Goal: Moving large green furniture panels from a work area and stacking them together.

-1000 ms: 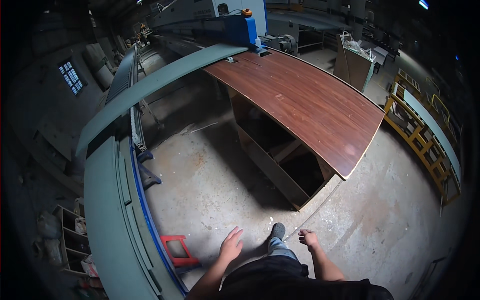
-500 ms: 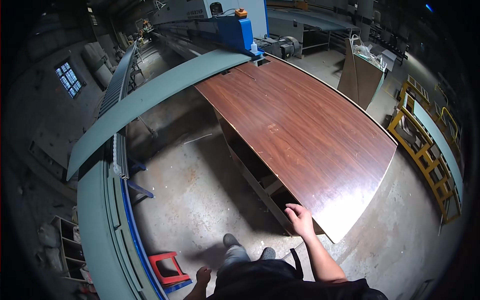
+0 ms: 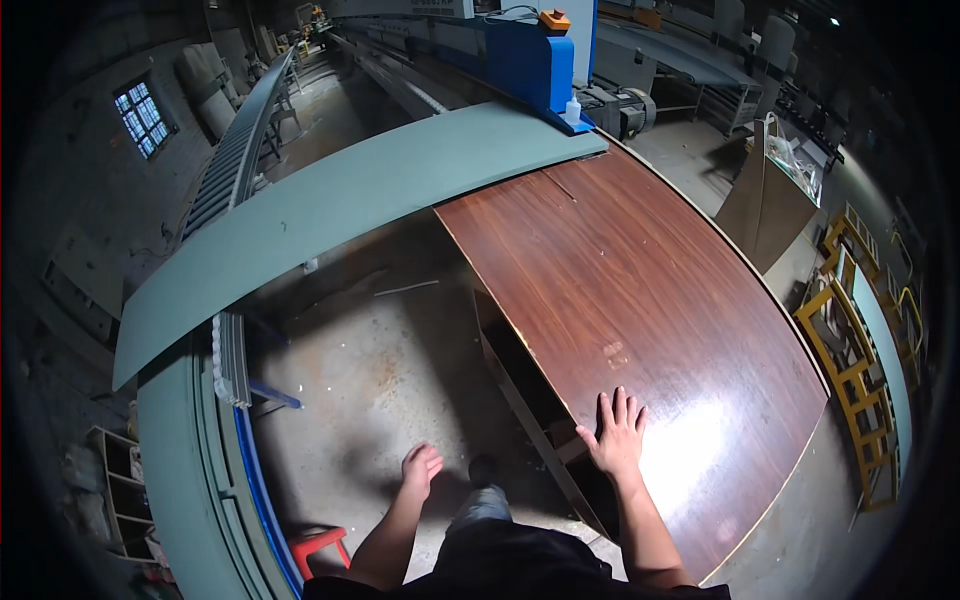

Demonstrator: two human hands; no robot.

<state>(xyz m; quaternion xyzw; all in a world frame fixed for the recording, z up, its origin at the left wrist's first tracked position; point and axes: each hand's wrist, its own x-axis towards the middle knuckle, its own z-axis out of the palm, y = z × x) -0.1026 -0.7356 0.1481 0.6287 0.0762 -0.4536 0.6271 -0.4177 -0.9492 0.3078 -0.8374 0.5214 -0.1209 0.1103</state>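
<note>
My right hand [image 3: 617,435] lies with spread fingers on the brown wood-grain tabletop [image 3: 640,270], near its left edge. Over the floor to the left of the table, my left hand [image 3: 423,468] hangs in the air, fingers loosely bent and nothing in it. A long pale green board [image 3: 330,215] spans the gap ahead of me. Its right end rests on the far end of the tabletop beside a blue machine post [image 3: 545,70]; its left end lies over a stack of green boards [image 3: 180,450]. Neither hand touches the long board.
A roller conveyor [image 3: 215,180] runs away at the left. Below the stack is a red plastic stool [image 3: 320,550]. Dark openings show under the table's left edge. At the right stand a cardboard bin [image 3: 765,210] with scraps and a yellow metal frame [image 3: 850,380].
I have stepped forward along the table. My right hand has come down flat on the tabletop, and my left has risen forward. The green board's end now covers more of the table's far end.
</note>
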